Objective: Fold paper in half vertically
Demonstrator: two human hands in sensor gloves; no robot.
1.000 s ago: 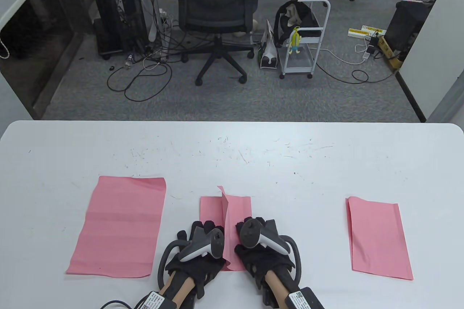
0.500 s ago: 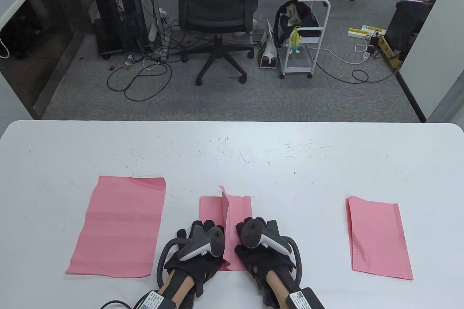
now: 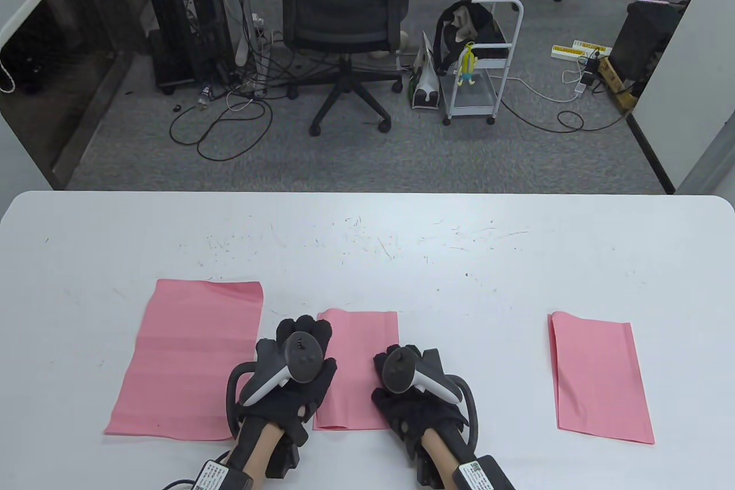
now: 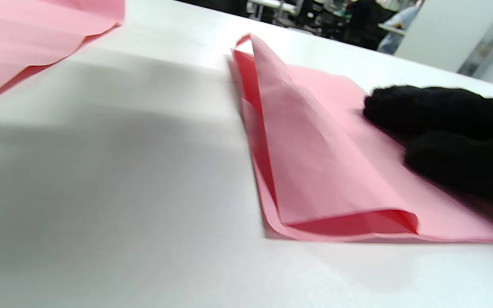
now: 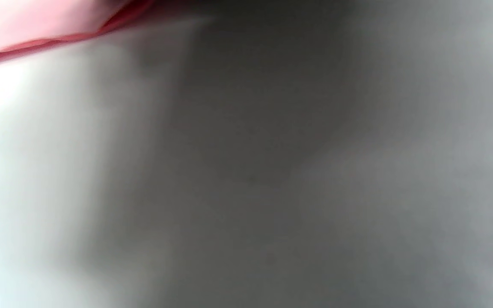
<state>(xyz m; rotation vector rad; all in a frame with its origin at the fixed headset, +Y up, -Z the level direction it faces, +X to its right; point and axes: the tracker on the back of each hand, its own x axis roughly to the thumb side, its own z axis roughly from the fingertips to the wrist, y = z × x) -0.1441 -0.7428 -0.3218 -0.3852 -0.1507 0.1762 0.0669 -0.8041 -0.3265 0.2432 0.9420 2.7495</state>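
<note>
On the tabletop (image 3: 367,237), the folded paper (image 3: 359,369) lies between two gloved hands.
Left hand (image 3: 296,366) spreads its fingers (image 3: 304,328) flat on the crease edge, likely to sharpen it; right hand (image 3: 410,384) rests on the opposite edge as anchor, fingers' spread unclear.

Bare table (image 3: 367,249) beyond; sheets (image 3: 186,358) (image 3: 600,378) flank sides

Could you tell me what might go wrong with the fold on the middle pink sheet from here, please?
1. In the left wrist view the folded middle sheet still gapes along its fold, so it may spring open if released.
2. The right hand rests on only the near right part, so the left hand pressing could skew the layers.
</note>
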